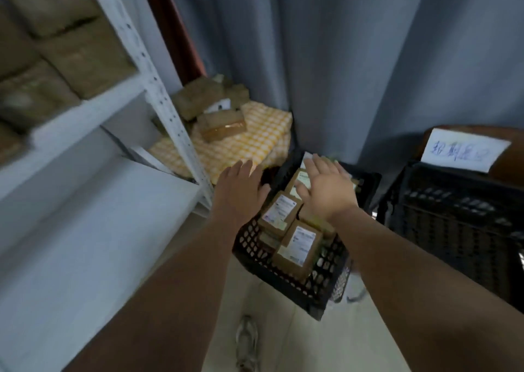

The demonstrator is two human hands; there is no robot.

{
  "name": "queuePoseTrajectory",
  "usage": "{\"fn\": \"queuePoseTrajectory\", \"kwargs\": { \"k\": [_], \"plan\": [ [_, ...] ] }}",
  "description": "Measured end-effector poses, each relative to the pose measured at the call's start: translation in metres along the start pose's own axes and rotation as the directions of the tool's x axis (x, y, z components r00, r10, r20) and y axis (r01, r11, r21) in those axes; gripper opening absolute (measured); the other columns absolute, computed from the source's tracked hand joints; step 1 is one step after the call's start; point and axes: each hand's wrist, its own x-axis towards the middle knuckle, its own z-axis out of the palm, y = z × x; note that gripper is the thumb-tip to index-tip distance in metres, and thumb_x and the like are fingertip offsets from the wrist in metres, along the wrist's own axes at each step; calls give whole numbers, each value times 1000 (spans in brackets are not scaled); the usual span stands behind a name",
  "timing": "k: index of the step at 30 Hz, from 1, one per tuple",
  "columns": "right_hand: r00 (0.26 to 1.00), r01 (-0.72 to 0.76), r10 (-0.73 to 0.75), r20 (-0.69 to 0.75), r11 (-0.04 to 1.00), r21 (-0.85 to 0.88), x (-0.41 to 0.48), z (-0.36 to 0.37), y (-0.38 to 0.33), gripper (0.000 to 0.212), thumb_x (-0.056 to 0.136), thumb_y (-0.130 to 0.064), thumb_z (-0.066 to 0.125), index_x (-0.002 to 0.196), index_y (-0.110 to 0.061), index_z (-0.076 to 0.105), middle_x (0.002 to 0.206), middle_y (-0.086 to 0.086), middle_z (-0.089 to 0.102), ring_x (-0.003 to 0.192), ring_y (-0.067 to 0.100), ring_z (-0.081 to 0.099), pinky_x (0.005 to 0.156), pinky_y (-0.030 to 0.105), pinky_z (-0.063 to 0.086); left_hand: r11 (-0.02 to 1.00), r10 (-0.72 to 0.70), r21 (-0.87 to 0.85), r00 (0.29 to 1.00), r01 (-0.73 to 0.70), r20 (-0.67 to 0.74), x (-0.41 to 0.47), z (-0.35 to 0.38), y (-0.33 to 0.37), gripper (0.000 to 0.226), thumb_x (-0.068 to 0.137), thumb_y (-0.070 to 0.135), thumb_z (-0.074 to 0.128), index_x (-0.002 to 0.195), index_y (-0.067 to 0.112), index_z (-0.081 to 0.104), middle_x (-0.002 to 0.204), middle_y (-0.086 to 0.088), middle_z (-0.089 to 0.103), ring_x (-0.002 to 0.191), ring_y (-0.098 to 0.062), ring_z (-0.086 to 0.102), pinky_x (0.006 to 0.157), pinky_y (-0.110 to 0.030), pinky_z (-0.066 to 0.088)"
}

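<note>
Hands above a crate of parcels

Both my hands hover over the black crate, which stands on the pale floor and holds brown cardboard parcels with white labels. My right hand is spread flat, fingers straight and slightly apart, above the far parcel inside the crate; whether the palm touches it I cannot tell, and the fingers grip nothing. My left hand lies open and empty over the crate's left rim, fingers extended and pointing away from me. Two labelled parcels and lie in the crate's near half, label side up, just beside each other. Beyond the crate's far left corner a yellow checked cloth carries a loose heap of parcels. Left of the crate stands a white shelf; right of it, a second black crate with a handwritten paper behind. A grey curtain hangs behind the crate.
</note>
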Motion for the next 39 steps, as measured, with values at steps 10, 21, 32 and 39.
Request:
{"fn": "queuePoseTrajectory", "kwargs": {
  "k": [10,21,32,39],
  "plan": [
    [885,417,-402,-235,909,16,-32,-138,-146,66,96,-53,30,150,-15,26,156,9,27,145,24,19,118,41,9,919,-348,124,917,375,-196,-146,-169,-85,58,96,50,34,145,20,33,151,-8,35,139,-28,28,112,-43,22],
    [572,774,-723,-387,632,-38,-123,-219,-365,68,95,-57,28,151,-19,23,158,6,22,145,22,16,118,39,4,679,-602,227,707,698,-372,-369,-277,-185,62,94,54,30,149,24,26,156,-5,26,144,-25,19,116,-40,13],
    [450,884,-724,-522,445,144,-287,-242,-572,63,96,-53,31,149,-18,30,156,6,28,143,24,23,117,39,14,486,-678,290,565,824,-469,-628,-344,-263,64,93,56,30,149,25,28,154,-6,30,142,-26,24,116,-40,14],
    [381,912,-729,-569,399,99,-324,-262,-649,62,96,-51,35,150,-21,26,157,4,24,144,22,20,117,39,9,489,-647,313,579,814,-496,-690,-366,-319,65,95,58,32,150,27,20,157,-5,21,144,-27,19,116,-40,14]
  ]
}}
